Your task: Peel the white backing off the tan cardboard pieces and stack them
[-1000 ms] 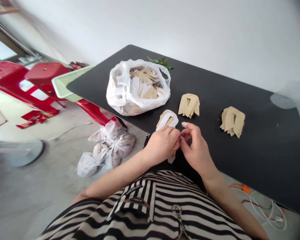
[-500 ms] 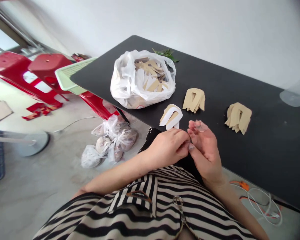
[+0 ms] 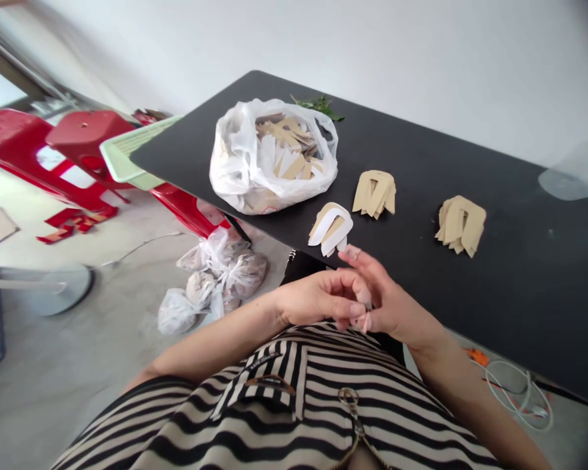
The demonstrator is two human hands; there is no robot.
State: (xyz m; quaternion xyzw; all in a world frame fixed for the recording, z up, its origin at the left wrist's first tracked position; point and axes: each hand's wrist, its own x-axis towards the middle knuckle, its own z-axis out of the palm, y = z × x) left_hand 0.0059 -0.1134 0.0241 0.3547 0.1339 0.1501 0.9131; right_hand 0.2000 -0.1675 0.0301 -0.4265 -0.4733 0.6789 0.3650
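My left hand [image 3: 323, 297] is closed, its thumb and curled fingers pinching at the fingertips of my right hand [image 3: 389, 297]. Whatever is between them is too small to make out. On my right hand the index finger stretches toward the table and the thumb meets the left fingertips; something clear and shiny seems to cover its fingertips. Just beyond lies a small fanned pile of U-shaped paper pieces [image 3: 345, 228], white on top and tan beneath. Two tan stacks of similar pieces, a middle stack [image 3: 375, 194] and a right stack [image 3: 463, 225], rest on the black table [image 3: 514, 281].
A white plastic bag [image 3: 232, 176] full of loose pieces stands at the table's left, with green leaves [image 3: 323, 106] behind. Tied bags [image 3: 220, 274] lie on the floor. Red stools [image 3: 85, 137] and a pale green basket [image 3: 120, 160] stand left; a white cable [image 3: 514, 398] lies below right.
Both hands have turned and dropped slightly toward my body. My right index finger now points left toward the white-topped pile instead of up. The view has shifted a little; the piles stay put.
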